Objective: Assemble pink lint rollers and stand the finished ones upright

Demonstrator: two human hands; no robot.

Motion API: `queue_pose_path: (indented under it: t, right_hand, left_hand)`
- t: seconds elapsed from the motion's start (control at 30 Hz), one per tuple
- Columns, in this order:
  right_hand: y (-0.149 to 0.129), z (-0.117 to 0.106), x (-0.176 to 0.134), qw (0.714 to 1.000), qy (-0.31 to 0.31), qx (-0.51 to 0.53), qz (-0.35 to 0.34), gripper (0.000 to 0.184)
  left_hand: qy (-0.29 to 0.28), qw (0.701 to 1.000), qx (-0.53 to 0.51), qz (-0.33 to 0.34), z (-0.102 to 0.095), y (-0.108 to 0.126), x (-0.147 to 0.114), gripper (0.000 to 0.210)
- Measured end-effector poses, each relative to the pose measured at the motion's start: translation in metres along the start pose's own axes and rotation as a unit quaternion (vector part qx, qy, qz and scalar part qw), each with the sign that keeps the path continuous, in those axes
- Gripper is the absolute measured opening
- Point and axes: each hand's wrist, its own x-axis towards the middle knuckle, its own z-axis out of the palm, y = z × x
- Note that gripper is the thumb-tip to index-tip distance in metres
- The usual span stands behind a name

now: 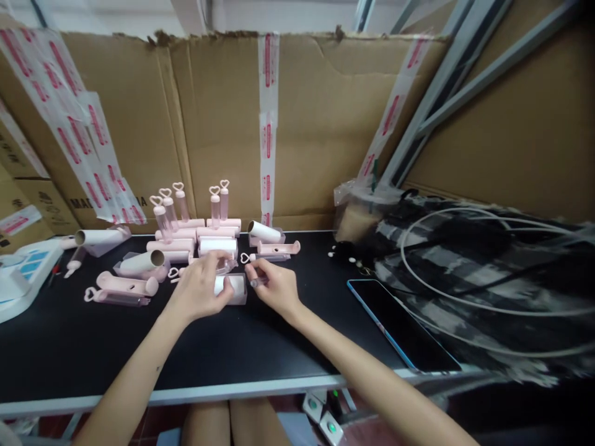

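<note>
Near the middle of the black surface (288, 347), a white roll (238, 286) lies in a clear case (240, 302) between the separated hands. The right hand (276, 288) pinches a small clear piece (258, 282); the left hand (198, 288) curls partly over the roll, its grip impossible to tell. Behind stand pink tubes (215, 203); farther right lies a phone (400, 322).

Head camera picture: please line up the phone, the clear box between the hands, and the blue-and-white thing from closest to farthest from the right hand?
From the right hand:
1. Clear box, just left.
2. Phone, to the right.
3. Blue-and-white thing, far left edge.
</note>
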Motion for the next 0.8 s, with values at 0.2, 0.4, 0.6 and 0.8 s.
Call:
queue_pose_path:
  t: [0.2,0.4,0.6,0.8]
  right_hand:
    - [0.014,-0.028,0.017,0.996,-0.004,-0.084,0.019,0.026]
    - [0.039,-0.032,0.015,0.969,-0.2,-0.143,0.032,0.022]
    - [0.045,-0.016,0.012,0.961,-0.232,-0.151,-0.005,0.021]
    - [0.021,-0.048,0.003,0.97,-0.201,-0.134,-0.017,0.031]
  left_hand:
    - [-0.179,0.979,-0.088,0.046,0.003,-0.009,0.002,0.035]
    - [-0.176,0.98,-0.056,0.067,0.003,-0.005,0.002,0.031]
    - [-0.237,0.965,-0.081,0.08,-0.003,-0.007,0.002,0.032]
    - [-0.231,0.969,-0.077,0.05,0.0,0.0,-0.003,0.039]
